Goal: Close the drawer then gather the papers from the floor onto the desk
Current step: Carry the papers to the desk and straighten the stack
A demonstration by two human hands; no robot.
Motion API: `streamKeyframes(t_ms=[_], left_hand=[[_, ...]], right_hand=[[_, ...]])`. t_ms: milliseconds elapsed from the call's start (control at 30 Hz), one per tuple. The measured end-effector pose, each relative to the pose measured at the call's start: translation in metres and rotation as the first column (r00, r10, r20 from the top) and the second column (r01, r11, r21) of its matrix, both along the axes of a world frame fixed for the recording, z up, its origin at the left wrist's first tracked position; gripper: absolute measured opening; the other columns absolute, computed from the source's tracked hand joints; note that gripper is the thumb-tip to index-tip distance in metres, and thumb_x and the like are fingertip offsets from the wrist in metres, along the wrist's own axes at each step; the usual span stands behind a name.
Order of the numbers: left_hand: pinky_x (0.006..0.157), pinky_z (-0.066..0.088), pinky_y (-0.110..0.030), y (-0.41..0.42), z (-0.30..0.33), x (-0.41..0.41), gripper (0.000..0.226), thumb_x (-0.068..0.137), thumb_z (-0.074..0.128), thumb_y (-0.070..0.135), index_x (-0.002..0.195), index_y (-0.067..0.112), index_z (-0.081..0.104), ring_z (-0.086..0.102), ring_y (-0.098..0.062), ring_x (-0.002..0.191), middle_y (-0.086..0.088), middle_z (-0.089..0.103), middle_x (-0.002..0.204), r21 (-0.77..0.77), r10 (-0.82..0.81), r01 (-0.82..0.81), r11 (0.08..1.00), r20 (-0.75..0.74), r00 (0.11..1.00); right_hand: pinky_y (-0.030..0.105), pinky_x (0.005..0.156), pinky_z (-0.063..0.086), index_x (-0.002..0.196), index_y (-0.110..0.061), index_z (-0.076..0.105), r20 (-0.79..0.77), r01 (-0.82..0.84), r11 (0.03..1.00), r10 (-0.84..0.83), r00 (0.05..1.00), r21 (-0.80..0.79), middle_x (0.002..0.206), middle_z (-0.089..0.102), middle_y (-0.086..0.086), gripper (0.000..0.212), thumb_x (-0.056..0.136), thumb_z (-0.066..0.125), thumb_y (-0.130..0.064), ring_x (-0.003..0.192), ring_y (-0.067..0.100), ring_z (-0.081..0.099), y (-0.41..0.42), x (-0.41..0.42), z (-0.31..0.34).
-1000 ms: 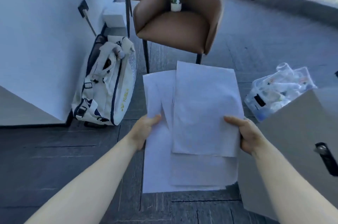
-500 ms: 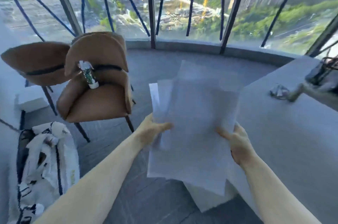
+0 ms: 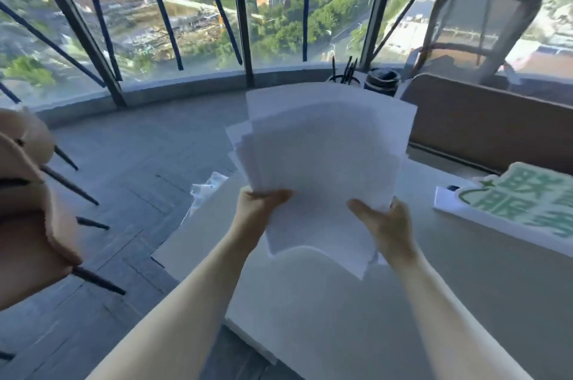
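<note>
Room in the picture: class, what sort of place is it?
Probably a high-rise office: a desk with a pen cup, a mesh office chair, and tall windows over city towers.

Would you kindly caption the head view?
Both hands, left hand and right hand, hold papers above the desk.

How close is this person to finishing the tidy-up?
Nearly done, it seems. The papers are off the floor, gripped by the left hand and right hand above the desk. Setting them down remains. The drawer is out of view.
</note>
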State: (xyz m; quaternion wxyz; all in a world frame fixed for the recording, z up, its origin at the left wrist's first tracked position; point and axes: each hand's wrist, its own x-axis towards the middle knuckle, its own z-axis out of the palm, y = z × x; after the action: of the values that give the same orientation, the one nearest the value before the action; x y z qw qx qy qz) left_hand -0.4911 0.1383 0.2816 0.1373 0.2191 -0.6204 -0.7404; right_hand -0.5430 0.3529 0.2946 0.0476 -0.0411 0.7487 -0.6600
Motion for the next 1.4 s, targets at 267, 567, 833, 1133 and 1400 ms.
streamKeyframes(t_ms=[267,567,833,1133,1400], left_hand=[[0.065,0.055,-0.028,0.049,-0.061,-0.044,0.020,0.071,0.077,0.001,0.089,0.008,0.071,0.067,-0.014,0.070,0.000,0.072,0.076,-0.075,-0.066,0.079,0.994,0.168,0.984],[0.058,0.032,-0.031,0.050,-0.087,-0.071,0.019,0.072,0.074,0.010,0.063,0.013,0.057,0.040,-0.012,0.055,0.003,0.048,0.057,-0.217,-0.102,0.157,0.964,0.243,0.965],[0.050,0.034,-0.032,0.012,-0.006,-0.102,0.028,0.078,0.058,0.021,0.057,0.028,0.040,0.042,-0.027,0.055,0.000,0.041,0.055,-0.902,-0.360,0.252,0.352,0.118,0.925],[0.078,0.052,-0.026,-0.053,-0.016,-0.097,0.039,0.068,0.081,0.019,0.103,0.022,0.064,0.067,-0.018,0.087,-0.004,0.072,0.096,-0.574,-0.218,0.230,0.786,0.091,0.972],[0.071,0.055,-0.017,-0.019,-0.054,-0.090,0.021,0.072,0.075,-0.002,0.088,0.010,0.071,0.068,-0.002,0.069,0.013,0.075,0.071,-0.135,-0.212,0.210,0.968,-0.005,0.977]], right_hand=[[0.018,0.063,0.051,0.094,-0.017,0.073,0.105,0.089,0.995,-0.093,0.990,0.042,0.075,0.075,-0.015,0.015,0.080,0.075,-0.016,0.072,0.003,0.070,0.034,-0.008,-0.065],[0.007,0.062,0.044,0.086,-0.021,0.063,0.094,0.238,0.961,-0.226,0.970,-0.143,0.066,0.068,-0.019,0.021,0.083,0.071,-0.002,0.065,-0.011,0.063,0.024,-0.021,-0.051],[0.024,0.104,0.037,0.139,-0.030,0.048,-0.423,0.244,0.828,-0.009,0.906,0.505,0.135,0.053,-0.021,0.071,0.074,0.075,-0.026,0.131,0.008,0.048,0.065,-0.054,0.017],[0.025,0.069,0.052,0.073,-0.023,0.074,-0.046,0.285,0.958,-0.286,0.957,-0.024,0.072,0.073,-0.014,0.019,0.080,0.074,-0.005,0.069,0.004,0.066,0.073,-0.026,-0.042],[0.018,0.076,0.056,0.072,-0.028,0.080,-0.003,0.273,0.951,-0.277,0.961,-0.145,0.074,0.076,-0.018,0.031,0.078,0.073,0.001,0.075,-0.002,0.070,0.076,-0.020,-0.072]])
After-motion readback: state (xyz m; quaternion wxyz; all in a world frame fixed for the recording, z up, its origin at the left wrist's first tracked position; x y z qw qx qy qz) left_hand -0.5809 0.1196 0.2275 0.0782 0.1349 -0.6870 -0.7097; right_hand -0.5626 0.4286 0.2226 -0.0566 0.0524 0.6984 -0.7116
